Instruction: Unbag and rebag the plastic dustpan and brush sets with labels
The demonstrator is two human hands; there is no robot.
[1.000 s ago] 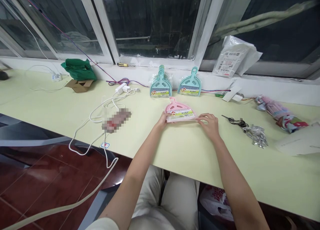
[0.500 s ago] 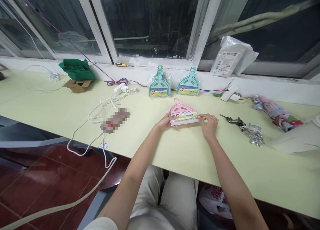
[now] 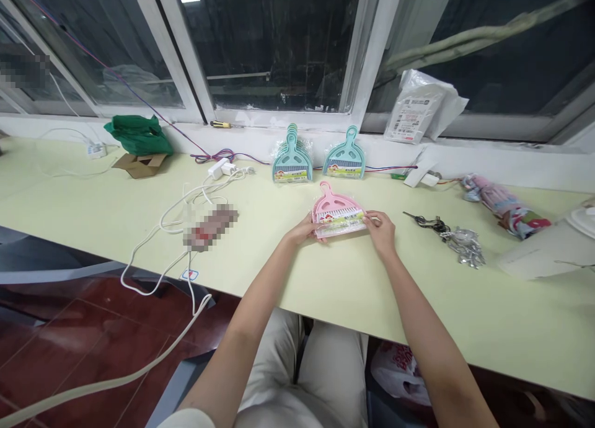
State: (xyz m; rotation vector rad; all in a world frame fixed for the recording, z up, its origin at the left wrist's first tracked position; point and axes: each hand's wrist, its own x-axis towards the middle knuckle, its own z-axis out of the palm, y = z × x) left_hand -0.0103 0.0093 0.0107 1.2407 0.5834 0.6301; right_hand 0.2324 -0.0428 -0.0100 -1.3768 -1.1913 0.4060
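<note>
A pink dustpan and brush set [image 3: 338, 212] in clear wrapping, with a printed label across its bristles, is held over the table between my hands, its handle pointing away from me. My left hand [image 3: 303, 231] grips its left lower edge. On the right, my right hand [image 3: 380, 227] pinches the wrapping at the lower right corner, fingers bent. Behind it, against the wall, stand a stack of wrapped teal dustpan sets [image 3: 292, 161] and, to its right, another teal set [image 3: 344, 159].
White cables [image 3: 160, 226] and a blurred object [image 3: 211, 228] lie left of my arms. Farther back are a green bag [image 3: 139, 134] and a cardboard box [image 3: 139, 165]. Keys [image 3: 465, 245], a folded umbrella [image 3: 506, 208] and a white bucket [image 3: 548, 248] are on the right.
The camera view has shifted slightly. The pink set has tilted a little, showing more of its label and bristles, and my right hand's fingers have moved slightly at its corner.
</note>
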